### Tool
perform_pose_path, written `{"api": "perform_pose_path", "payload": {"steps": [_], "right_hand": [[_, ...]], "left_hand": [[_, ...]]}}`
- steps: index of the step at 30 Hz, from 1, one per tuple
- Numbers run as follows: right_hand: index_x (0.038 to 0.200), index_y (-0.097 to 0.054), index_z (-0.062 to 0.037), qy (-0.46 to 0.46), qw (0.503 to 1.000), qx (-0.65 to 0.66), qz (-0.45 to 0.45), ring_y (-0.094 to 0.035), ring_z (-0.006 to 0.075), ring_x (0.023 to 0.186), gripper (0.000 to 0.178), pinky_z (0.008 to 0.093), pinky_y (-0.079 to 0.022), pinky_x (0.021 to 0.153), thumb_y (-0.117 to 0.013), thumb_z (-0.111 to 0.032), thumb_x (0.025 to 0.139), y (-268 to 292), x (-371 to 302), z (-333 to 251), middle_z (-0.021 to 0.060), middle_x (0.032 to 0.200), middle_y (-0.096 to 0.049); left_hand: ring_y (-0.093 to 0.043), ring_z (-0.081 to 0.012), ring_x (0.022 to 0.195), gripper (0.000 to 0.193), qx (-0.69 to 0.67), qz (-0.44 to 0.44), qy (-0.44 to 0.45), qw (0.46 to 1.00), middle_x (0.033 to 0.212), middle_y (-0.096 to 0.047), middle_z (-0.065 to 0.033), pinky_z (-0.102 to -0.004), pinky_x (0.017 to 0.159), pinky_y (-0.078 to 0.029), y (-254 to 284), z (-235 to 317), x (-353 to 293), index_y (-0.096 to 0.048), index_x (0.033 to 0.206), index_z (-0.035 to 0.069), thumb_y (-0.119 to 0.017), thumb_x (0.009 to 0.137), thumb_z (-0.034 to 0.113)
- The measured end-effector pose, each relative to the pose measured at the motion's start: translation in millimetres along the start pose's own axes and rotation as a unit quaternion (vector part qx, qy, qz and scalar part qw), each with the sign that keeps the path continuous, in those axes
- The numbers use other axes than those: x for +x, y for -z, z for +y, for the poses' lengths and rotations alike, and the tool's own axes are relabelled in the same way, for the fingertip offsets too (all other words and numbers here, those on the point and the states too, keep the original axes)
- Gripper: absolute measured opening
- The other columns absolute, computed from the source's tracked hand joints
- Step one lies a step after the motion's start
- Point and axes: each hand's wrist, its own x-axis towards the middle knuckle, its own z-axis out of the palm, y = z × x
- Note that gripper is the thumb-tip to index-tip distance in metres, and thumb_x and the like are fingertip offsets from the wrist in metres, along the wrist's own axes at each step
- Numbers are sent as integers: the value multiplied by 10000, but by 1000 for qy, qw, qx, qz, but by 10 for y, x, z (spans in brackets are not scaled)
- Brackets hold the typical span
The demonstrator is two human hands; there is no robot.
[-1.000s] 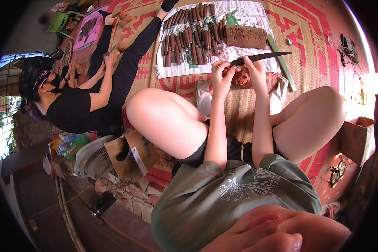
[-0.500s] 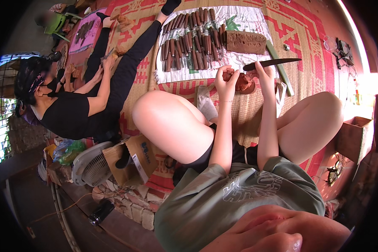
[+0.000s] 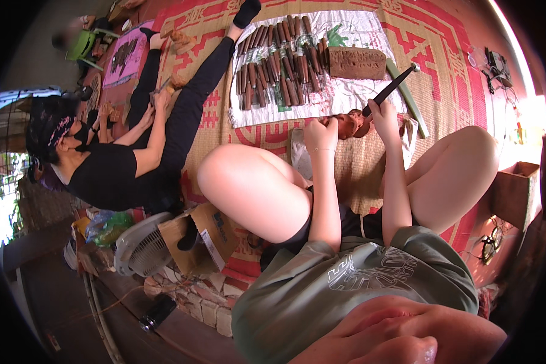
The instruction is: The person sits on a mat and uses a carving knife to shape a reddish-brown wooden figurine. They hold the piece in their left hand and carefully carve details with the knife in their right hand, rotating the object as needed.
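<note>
The left hand (image 3: 320,134) closes on a reddish-brown carved piece (image 3: 349,126), which sits between both hands, while the right hand (image 3: 383,114) grips a dark tapering blade (image 3: 393,86) slanting up and away; whether blade and carving touch I cannot tell. Nearer the wearer than the grip, a green T-shirt (image 3: 309,276) bears pale outlined lettering; lower left of it, a cardboard box (image 3: 209,217) carries blue print and a white label (image 3: 212,250).
</note>
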Motion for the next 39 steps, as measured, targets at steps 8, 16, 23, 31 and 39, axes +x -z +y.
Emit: {"api": "perform_pose_path", "payload": {"steps": [8,16,23,31,39], "right_hand": [[775,-536,42,42,999,-19,-13,-590,203,537,237,325,-446,511,-546,-183,850,481,-292,-629,135,613,-588],[783,-538,50,71,997,15,-30,-575,138,532,202,274,-443,501,-521,-132,868,1307,-471,-1191,87,623,-570],[807,-563,40,192,971,-89,-113,-599,215,568,240,330,-460,540,-507,-187,861,1753,-265,-1801,120,609,-576],[796,-567,18,244,947,-196,-78,-586,369,686,326,449,-451,626,-516,-299,855,1614,249,-1937,211,669,-576],[845,-569,-16,273,925,-263,22,-585,361,658,317,452,-463,597,-490,-322,868,1645,585,-1742,178,674,-587]], "left_hand": [[-612,-323,653,515,74,-224,-13,972,745,-599,-256,-388,589,-488,-168,-77,-192,-616,843,-100,-536,753,401],[-622,-277,707,309,-271,-449,345,778,730,-584,-131,-461,615,-528,-381,-462,-730,-516,921,28,-571,764,287],[-607,-267,708,342,-379,-449,433,684,803,-594,-128,-364,608,-520,-447,-261,-942,-489,1012,82,-601,749,270],[-605,-190,631,349,-448,-468,513,562,804,-620,-108,-215,445,-435,-682,-290,-896,-534,910,29,-631,728,311],[-541,-189,489,169,-355,-458,450,679,618,-538,-49,-216,347,-351,-518,-173,-687,-485,758,111,-612,672,182]]}}
